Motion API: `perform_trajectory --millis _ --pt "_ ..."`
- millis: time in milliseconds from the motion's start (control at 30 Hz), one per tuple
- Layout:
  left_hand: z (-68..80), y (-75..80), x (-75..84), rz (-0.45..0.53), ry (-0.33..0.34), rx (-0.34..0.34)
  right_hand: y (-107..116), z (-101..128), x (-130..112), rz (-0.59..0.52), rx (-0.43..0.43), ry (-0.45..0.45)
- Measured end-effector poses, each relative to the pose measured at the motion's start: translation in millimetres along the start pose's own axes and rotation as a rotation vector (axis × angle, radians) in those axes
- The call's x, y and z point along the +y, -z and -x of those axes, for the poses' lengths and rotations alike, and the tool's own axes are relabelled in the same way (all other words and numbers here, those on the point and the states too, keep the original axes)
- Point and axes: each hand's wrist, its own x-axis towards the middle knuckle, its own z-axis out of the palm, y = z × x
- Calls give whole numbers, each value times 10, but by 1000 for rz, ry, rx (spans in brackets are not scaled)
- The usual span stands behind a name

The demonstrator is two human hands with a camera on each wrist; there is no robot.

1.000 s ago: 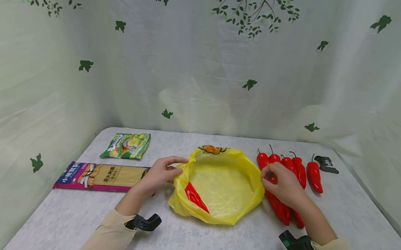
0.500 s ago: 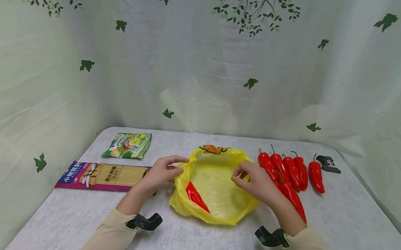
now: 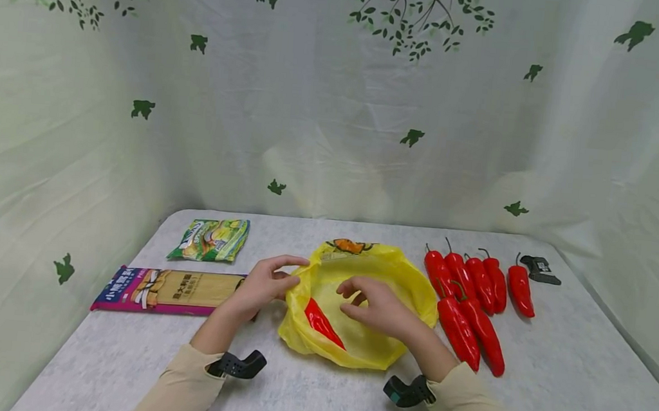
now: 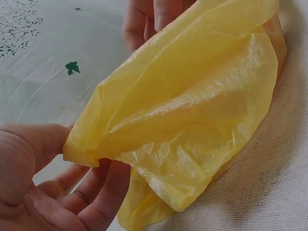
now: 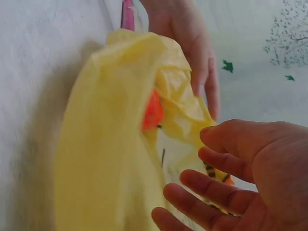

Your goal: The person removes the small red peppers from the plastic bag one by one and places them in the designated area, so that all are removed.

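A yellow plastic bag (image 3: 424, 293) stands with its mouth spread wide in the middle of the table. My left hand (image 3: 265, 285) pinches its left rim; the left wrist view has the thin film (image 4: 192, 106) between thumb and fingers. Inside, against the left wall, lies a red chili pepper (image 3: 323, 324), also glimpsed through the mouth in the right wrist view. My right hand (image 3: 379, 307) hovers over the bag's mouth with relaxed, parted fingers. Nothing is in that hand (image 5: 274, 168), and its fingertips overlap the bag in the right wrist view.
Several red chili peppers (image 3: 459, 332) lie right of the bag, beside a small black object (image 3: 540, 270). On the left are a flat noodle packet (image 3: 183, 287) and a green snack packet (image 3: 210, 240). Pale curtains surround the table (image 3: 314, 404).
My right hand has moved left from the bag's right rim to above its mouth, and its fingers have loosened. The left hand has stayed at the left rim.
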Motion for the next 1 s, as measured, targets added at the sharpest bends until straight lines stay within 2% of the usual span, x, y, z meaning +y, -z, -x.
perform_trajectory --millis 167,500,800,1000 --pt "0 19 5 -3 -12 0 -126 -91 -25 -34 -71 -10" --pt "7 99 -16 -5 -44 -3 -248 -214 -49 -98 -142 -9" --pt "8 120 -9 0 -4 6 -320 -289 -67 -128 -184 -13" --pt "12 122 -12 -15 2 13 -350 -308 -70 -101 -185 -7"
